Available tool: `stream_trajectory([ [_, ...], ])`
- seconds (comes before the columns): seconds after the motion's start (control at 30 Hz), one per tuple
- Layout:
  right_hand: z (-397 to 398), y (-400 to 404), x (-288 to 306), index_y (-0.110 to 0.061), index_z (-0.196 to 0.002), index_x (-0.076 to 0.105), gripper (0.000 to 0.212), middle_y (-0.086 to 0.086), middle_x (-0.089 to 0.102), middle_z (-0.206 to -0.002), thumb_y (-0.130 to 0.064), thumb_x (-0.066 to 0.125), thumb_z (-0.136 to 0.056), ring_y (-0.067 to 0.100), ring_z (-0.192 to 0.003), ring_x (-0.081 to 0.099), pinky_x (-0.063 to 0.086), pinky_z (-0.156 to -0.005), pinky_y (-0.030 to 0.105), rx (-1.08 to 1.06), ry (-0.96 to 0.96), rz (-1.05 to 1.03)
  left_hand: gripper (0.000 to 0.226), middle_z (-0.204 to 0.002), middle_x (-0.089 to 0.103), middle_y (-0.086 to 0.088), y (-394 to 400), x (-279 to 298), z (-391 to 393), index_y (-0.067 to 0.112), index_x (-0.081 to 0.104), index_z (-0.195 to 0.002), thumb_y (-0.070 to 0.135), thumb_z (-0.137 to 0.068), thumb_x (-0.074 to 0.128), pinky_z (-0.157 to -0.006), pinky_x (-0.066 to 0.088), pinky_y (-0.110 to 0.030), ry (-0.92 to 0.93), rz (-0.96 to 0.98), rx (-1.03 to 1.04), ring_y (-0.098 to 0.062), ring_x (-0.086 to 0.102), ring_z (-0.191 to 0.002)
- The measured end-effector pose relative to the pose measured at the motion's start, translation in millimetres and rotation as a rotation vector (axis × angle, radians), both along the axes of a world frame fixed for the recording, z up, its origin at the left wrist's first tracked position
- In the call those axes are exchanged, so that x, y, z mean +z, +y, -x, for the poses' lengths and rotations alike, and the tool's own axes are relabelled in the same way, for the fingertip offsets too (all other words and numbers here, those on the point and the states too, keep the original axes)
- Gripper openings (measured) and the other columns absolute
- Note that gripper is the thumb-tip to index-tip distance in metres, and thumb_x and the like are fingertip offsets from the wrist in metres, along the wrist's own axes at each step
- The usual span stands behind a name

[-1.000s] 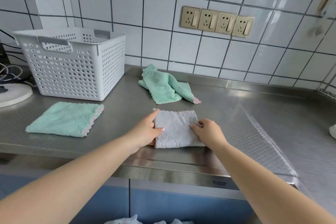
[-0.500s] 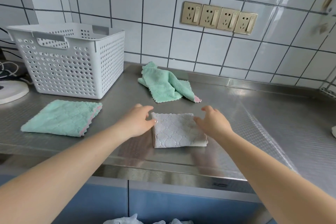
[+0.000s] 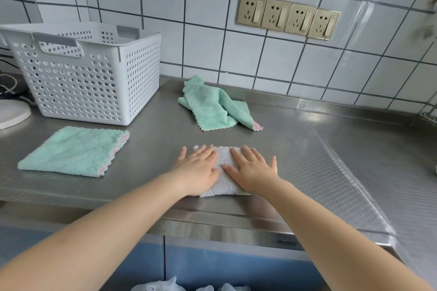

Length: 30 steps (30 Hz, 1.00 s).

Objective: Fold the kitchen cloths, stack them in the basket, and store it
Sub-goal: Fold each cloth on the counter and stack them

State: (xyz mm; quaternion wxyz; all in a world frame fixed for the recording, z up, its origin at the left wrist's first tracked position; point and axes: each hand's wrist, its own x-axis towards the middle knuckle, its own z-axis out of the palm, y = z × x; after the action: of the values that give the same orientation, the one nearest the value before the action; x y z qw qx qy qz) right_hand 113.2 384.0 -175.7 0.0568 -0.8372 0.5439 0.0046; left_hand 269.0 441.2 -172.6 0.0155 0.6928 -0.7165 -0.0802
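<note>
Grey cloth [image 3: 223, 172], folded small, is lying near the steel counter's [image 3: 307, 149] front edge while the left hand [image 3: 197, 170] and right hand [image 3: 254, 170] are pressing it flat, fingers straight, gripping nothing. One green cloth [image 3: 71, 150] is sitting folded beside the basket [image 3: 94, 78]; another green one [image 3: 212, 107] is waiting crumpled. Stacking and storing are looking undone.

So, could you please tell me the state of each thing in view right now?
Grey cloth: folded, pressed flat under both hands.
Left hand: open, flat on it.
Right hand: open, flat on it.
Left green cloth: folded, lying flat.
Back green cloth: crumpled, unfolded.
Basket: upright, contents hidden.
</note>
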Motion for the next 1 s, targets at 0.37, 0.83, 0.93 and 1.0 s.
stream_trajectory([
  [0.37, 16.9, 4.3, 7.0, -0.032, -0.147, 0.020, 0.070, 0.001, 0.029, -0.152, -0.070, 0.019, -0.088, 0.022, -0.145, 0.012, 0.005, -0.113, 0.060, -0.092, -0.051, 0.008, 0.065, -0.159, -0.002, -0.003, 8.2, -2.6, -10.2, 0.025, 0.003, -0.151, 0.053, -0.096, 0.024, -0.117, -0.006, -0.048, 0.078, 0.076, 0.093, -0.018, -0.005, -0.146],
  [0.83, 37.3, 30.3, 13.7, -0.023, -0.135, 0.049, 0.046, 0.003, 0.056, -0.122, -0.041, 0.052, -0.093, 0.019, -0.112, 0.053, 0.038, -0.087, 0.024, -0.066, -0.424, -0.039, 0.044, -0.139, 0.046, -0.006, 21.4, 3.2, -8.0, 0.014, 0.048, -0.136, 0.027, -0.095, 0.052, -0.103, 0.032, -0.025, 0.650, 0.259, 0.200, -0.022, 0.047, -0.124],
  [0.93, 31.5, 33.7, 19.1, -0.020, -0.129, 0.057, 0.040, 0.003, 0.058, -0.128, -0.031, 0.060, -0.091, 0.017, -0.114, 0.057, 0.044, -0.091, 0.026, -0.115, -0.642, -0.089, 0.045, -0.144, 0.041, -0.007, 22.1, 6.3, -8.7, 0.009, 0.047, -0.136, 0.012, -0.093, 0.055, -0.100, 0.025, -0.017, 0.829, 0.294, 0.230, -0.019, 0.040, -0.132],
  [1.0, 25.6, 37.7, 23.2, -0.016, -0.126, 0.060, 0.037, 0.002, 0.061, -0.125, -0.022, 0.061, -0.090, 0.016, -0.108, 0.060, 0.045, -0.086, 0.025, -0.150, -0.774, -0.115, 0.045, -0.145, 0.041, -0.007, 23.9, 8.2, -15.4, 0.008, 0.047, -0.136, 0.005, -0.091, 0.055, -0.099, 0.023, -0.015, 0.894, 0.318, 0.252, -0.018, 0.038, -0.134],
])
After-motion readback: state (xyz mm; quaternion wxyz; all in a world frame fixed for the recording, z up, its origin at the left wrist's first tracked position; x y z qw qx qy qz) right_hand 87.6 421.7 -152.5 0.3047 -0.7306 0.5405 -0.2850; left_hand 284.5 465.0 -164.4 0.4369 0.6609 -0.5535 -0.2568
